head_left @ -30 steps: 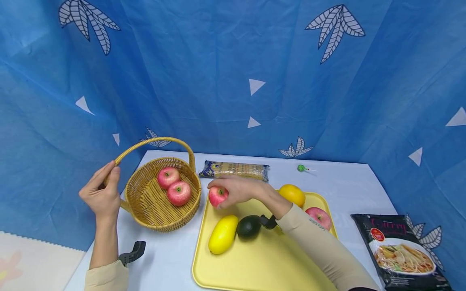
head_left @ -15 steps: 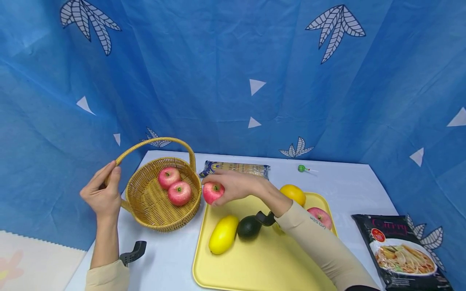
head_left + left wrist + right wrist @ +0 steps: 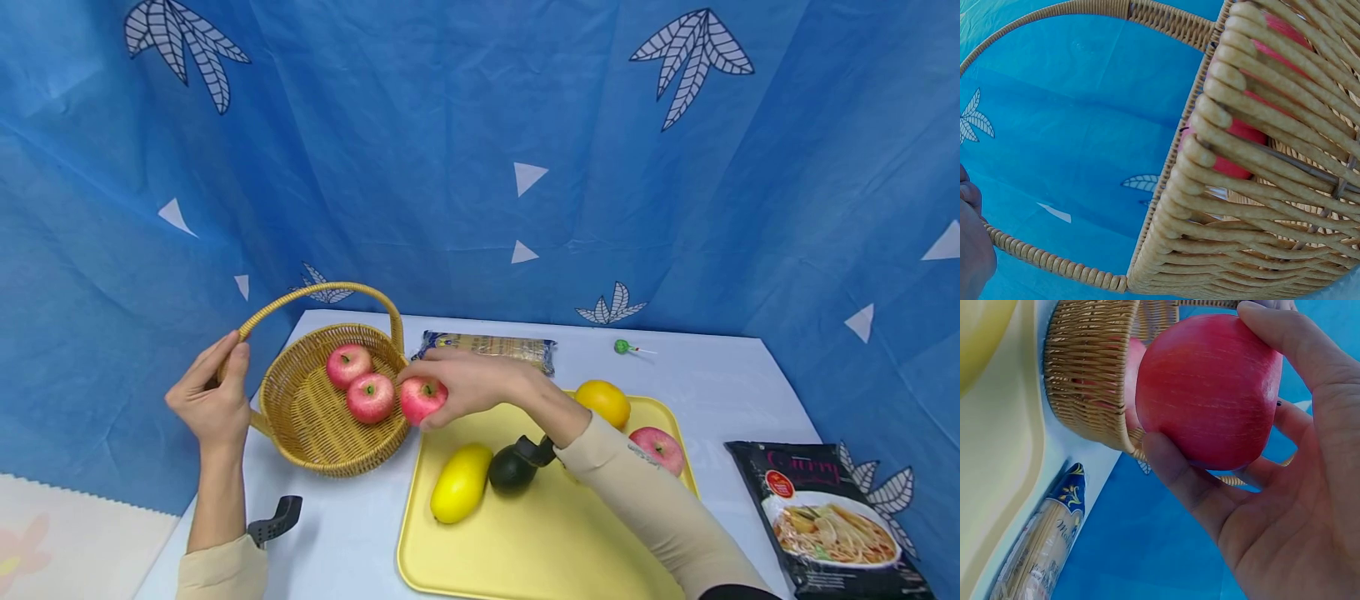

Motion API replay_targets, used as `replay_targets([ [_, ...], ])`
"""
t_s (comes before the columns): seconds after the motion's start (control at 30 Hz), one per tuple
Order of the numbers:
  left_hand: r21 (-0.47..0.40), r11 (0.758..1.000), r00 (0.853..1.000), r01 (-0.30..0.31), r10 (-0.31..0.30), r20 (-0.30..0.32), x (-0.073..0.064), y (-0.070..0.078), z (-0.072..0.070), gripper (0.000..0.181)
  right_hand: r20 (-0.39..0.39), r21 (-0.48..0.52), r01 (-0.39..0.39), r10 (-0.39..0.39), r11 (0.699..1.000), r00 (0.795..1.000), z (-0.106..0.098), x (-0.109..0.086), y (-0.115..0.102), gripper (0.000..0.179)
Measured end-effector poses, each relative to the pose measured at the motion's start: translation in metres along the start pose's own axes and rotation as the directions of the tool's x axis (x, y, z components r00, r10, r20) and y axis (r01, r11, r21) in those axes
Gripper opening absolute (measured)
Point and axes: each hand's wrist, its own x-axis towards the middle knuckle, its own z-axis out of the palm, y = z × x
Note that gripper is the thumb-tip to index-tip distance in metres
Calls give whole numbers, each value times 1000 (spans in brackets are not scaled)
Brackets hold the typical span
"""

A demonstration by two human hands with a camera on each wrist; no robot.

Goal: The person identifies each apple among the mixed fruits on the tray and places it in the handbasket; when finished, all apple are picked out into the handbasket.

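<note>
My left hand (image 3: 213, 400) grips the arched handle (image 3: 330, 288) of a woven wicker basket (image 3: 300, 442) at its left side. Two red apples (image 3: 348, 366) lie inside the basket, partly seen through the weave in the left wrist view. In my right hand (image 3: 476, 385) is another red apple (image 3: 1210, 394), held between thumb and fingers at the basket's right rim. Below that hand, a yellow mango (image 3: 461, 483) and a dark green avocado (image 3: 512, 471) lie on a yellow tray (image 3: 525, 558).
An orange fruit (image 3: 603, 403) and an apple (image 3: 657, 450) sit at the tray's far right, partly behind my right forearm. A noodle packet (image 3: 517, 350) and a green lollipop (image 3: 622, 347) lie at the back. A black curry noodle bag (image 3: 825, 517) lies at right.
My right hand has moved left with its apple, from above the tray's far left corner to the basket's right rim. My left hand stays on the handle.
</note>
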Motion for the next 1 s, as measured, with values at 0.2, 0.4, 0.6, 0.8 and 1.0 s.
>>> replay_targets([
  [0.2, -9, 1000, 1000, 6, -6, 1, 0, 3, 1, 17, -2, 26, 6, -6, 1000, 1000, -3, 6, -4, 64],
  [0.4, -4, 1000, 1000, -2, 2, -1, 0, 3, 2, 17, -5, 29, 23, -23, 999, 1000, -3, 15, -11, 69],
  [0.6, -27, 1000, 1000, 9, -9, -2, 0, -3, 0, 17, -10, 30, 38, -37, 999, 999, -1, 24, -15, 69],
  [0.8, -37, 999, 1000, 20, -20, -11, 0, -8, -2, 18, -2, 41, 38, -38, 998, 999, 1, 31, -20, 68],
  [1.0, -28, 999, 1000, 18, -18, -6, -1, -3, 0, 18, 17, 78, 36, -37, 996, 999, 7, 37, -24, 69],
])
